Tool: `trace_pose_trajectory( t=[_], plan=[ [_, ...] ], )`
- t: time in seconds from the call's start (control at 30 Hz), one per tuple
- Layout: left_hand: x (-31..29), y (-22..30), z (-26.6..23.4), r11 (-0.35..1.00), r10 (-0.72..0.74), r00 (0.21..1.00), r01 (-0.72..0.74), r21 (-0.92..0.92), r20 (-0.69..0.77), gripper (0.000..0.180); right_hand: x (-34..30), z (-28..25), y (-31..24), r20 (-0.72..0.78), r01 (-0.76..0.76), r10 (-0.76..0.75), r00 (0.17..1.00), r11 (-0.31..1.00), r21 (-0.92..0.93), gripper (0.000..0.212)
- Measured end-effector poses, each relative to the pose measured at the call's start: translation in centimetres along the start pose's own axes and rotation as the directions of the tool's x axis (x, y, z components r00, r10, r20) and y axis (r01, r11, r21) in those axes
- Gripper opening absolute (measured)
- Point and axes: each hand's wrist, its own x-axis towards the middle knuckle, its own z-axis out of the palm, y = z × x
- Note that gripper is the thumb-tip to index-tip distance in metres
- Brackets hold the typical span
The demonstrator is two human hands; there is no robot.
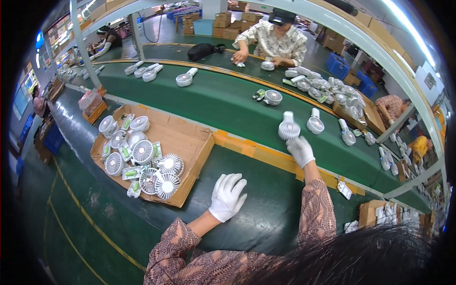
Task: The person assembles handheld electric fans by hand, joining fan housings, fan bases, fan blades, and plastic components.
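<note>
My right hand [301, 151], in a white glove, reaches over the green belt with its fingers closed at the near rim of a small white handheld fan [289, 129]. The fan's short handle points away from me; my fingertips are partly hidden beneath its head. My gloved left hand [227, 197] is over the dark green worktop [256, 183], fingers stretched out and holding nothing. To its left, a shallow cardboard tray [197, 147] holds several round fan heads [143, 151] and small white parts with green pieces [131, 173].
More handheld fans [184, 80] lie along the green belt [228, 90]. Across it a person [280, 40] handles fan parts beside a big fan pile [327, 88]. A loose white part [344, 190] sits right of my right arm, near a carton [368, 214]. Metal posts [81, 45] frame the line.
</note>
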Motion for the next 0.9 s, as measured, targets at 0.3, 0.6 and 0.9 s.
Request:
trace_pose_trajectory(
  t=[0.3, 0.6, 0.9],
  plan=[
    [1.7, -3.6, -7.9, 0.994, -0.1, 0.987, 0.093, 0.064, 0.123, 0.035, -1.8, 1.4, 3.9, -0.068, 0.037, -0.073, 0.995, 0.899, -0.436, 0.055],
    [2.3, -22.9, -16.7, 0.503, -0.808, 0.563, 0.507, 0.7, 0.173, 0.055, -10.6, 2.3, 3.5, -0.151, -0.02, -0.057, 0.987, 0.885, -0.465, 0.031],
    [1.8, -18.3, -15.2, 0.606, -0.499, 0.792, 0.608, 0.513, -0.351, 0.086, -17.0, 3.4, 3.9, -0.087, -0.02, -0.035, 0.996, 0.829, -0.558, 0.02]
  ],
)
